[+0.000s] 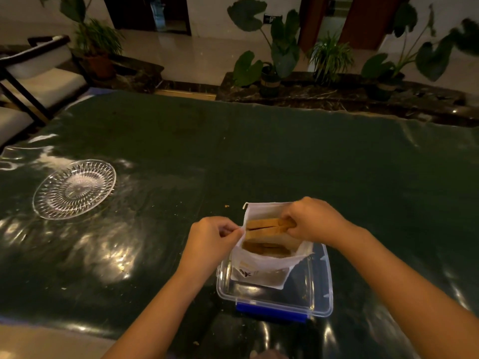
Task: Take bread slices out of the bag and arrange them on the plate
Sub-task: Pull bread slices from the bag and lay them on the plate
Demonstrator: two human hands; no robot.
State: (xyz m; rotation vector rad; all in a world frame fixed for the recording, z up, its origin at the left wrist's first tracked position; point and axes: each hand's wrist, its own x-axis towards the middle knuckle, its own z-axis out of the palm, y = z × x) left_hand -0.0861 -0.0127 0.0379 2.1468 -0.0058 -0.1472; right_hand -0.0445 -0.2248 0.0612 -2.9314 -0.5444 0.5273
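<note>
While the left hand (212, 235) pinches the left lip of the white bag (261, 265) between closed fingertips and draws it outward, the right hand (312, 221) is curled down into the mouth of the bag, its fingers closed on the right-hand ends of the top bread slices (264, 225). Both hands are therefore shut on something: the left on plastic, the right on bread. The bag stands propped in a clear plastic container (321, 288) with a blue latch (269, 310) on its near side, low and slightly right of centre on the dark green table (259, 151). The slices stand on edge, crusts up, with their long axis running left to right across the person's front; more slices lie lower in the bag, nearer the body. The glass plate (74, 189) sits bare, well apart from the bag, off to the left and farther out on the table. Key relation: the plate lies on the left hand's side, yet the bread is held by the right hand. Judgement: the lift should go straight up along the bag's opening so the slices clear the rim that the left hand holds wide, then sweep leftward across the body over the left forearm, or pass to the left hand. Risk as I read it: the grip is on one end only, so a soft slice may bend or tear as it rises. How many slices the right fingers have taken cannot be told; at least two edges show.
</note>
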